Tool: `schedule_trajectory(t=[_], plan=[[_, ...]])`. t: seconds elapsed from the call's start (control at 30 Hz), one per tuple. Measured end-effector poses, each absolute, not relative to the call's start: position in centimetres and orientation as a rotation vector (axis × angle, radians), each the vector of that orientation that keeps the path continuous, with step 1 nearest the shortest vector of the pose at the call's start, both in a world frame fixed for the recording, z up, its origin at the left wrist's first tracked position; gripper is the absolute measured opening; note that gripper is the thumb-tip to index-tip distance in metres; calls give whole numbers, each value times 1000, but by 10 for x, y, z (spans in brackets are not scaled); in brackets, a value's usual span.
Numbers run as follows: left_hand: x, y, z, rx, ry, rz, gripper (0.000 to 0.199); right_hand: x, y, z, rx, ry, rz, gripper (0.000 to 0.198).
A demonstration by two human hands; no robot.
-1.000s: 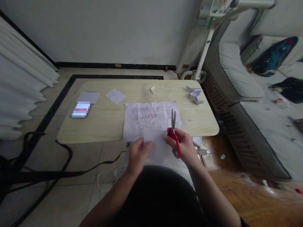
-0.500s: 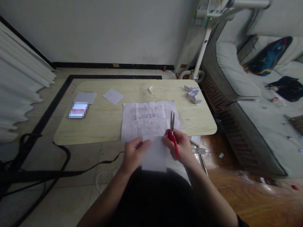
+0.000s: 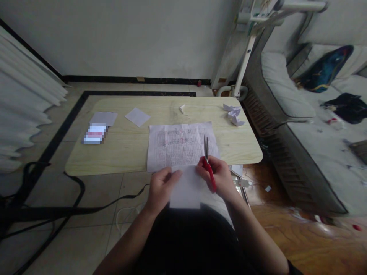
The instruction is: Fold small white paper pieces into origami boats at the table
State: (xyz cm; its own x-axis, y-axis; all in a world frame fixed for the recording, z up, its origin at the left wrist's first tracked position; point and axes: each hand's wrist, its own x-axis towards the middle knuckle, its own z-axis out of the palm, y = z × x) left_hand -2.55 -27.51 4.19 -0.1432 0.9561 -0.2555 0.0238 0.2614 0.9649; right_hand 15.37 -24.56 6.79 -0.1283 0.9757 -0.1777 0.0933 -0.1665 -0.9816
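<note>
A plain white sheet of paper [image 3: 185, 189] hangs between my hands at the table's near edge. My left hand [image 3: 161, 187] pinches its upper left side, thumb on top. My right hand [image 3: 217, 175] is closed around red-handled scissors [image 3: 210, 173], and its thumb and fingertips also hold the sheet's upper right corner. The scissor blades point away from me, slightly parted, with nothing between them. Just beyond the hands lies a larger creased printed sheet [image 3: 179, 145], its near edge partly behind the white paper.
On the wooden table [image 3: 120, 152] lie a square paper [image 3: 138, 117], another white paper [image 3: 107, 118], a blurred-out phone [image 3: 95, 133], a small paper scrap [image 3: 182, 109] and folded paper pieces [image 3: 234, 114]. A grey sofa [image 3: 289, 88] stands at the right.
The white sheet has shifted slightly left. The scissors have turned a little to the left in my right hand. Both hands keep their holds.
</note>
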Motion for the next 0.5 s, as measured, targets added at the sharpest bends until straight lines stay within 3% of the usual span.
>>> schedule_trajectory(t=[0.5], plan=[[-26,-278,42,1046,1445,1049,29,157,-246,66,-1305,-1409,1339,11]])
